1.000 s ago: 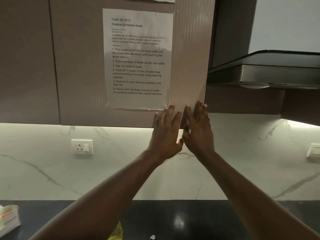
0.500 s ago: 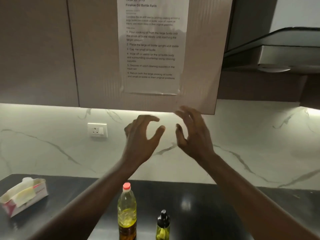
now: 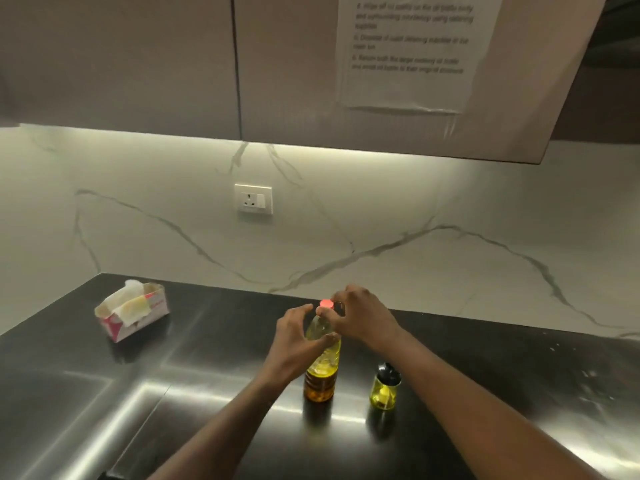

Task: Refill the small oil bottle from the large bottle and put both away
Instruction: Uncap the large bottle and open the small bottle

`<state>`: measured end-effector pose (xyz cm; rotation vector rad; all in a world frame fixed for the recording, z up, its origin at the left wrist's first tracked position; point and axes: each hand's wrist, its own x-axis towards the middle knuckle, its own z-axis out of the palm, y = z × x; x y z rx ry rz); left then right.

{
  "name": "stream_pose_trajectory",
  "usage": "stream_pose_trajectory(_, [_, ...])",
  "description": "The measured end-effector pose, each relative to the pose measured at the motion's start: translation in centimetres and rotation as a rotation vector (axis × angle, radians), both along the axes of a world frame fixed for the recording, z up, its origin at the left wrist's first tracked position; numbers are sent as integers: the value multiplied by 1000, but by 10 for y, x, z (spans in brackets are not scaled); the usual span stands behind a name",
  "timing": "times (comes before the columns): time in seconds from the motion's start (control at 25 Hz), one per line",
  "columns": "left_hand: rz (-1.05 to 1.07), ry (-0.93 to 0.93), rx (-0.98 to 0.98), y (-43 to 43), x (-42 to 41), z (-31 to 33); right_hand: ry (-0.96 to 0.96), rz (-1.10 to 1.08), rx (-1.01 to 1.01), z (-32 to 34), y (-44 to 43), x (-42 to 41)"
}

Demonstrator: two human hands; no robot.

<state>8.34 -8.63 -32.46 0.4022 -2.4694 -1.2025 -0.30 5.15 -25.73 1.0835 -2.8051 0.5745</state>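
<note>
Head view. My left hand (image 3: 298, 336) curled round the shoulder of the large bottle (image 3: 322, 362), a tall clear plastic one holding yellow oil. Its thumb lay across the front, apparently to steady the bottle upright on the dark polished countertop (image 3: 207, 393). My right hand (image 3: 363, 318) closed its fingertips on the round red cap (image 3: 326, 303) from behind, a hold suited, I judged, to unscrewing. The small bottle (image 3: 384, 388), squat yellow-tinted glass with a black spout top in place, stood just right of the large one, apart from it and untouched, near enough for a short pour. A torn pink-and-white tissue box (image 3: 133, 311) lay well off to the left, presumably for wiping. The white printed instruction sheet (image 3: 408, 53) hung on the brown cabinet door above. Half a second earlier both hands had been spread and empty before the marble backsplash; they had since dropped onto the large bottle. The view had tilted down, and both bottles stood where they had been.
</note>
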Motion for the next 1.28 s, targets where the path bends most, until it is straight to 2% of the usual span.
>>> stream_pose_trajectory(0.24, [32, 68, 94, -1, -22, -27, 7, -83, -8, -15, -29, -6])
stream_pose_trajectory(0.4, [101, 62, 63, 1, -27, -32, -11, -126, 10, -13, -42, -16])
stream_pose_trajectory(0.72, [70, 79, 60, -6, -32, -33, -63, 161, 248, 13, -37, -32])
stream_pose_trajectory(0.84, [57, 93, 63, -7, -33, -34, -73, 141, 211, 14, -38, -31])
stream_pose_trajectory(1.0, [30, 89, 42, -10, -33, -37, 50, 19, 265, 4, -49, -25])
stream_pose_trajectory(1.12, [34, 82, 38, -11, -34, -38, 13, 59, 236, 6, -51, -25])
stream_pose_trajectory(1.28, [14, 45, 45, -13, -34, -37, 8, 91, 88, 18, -42, -23])
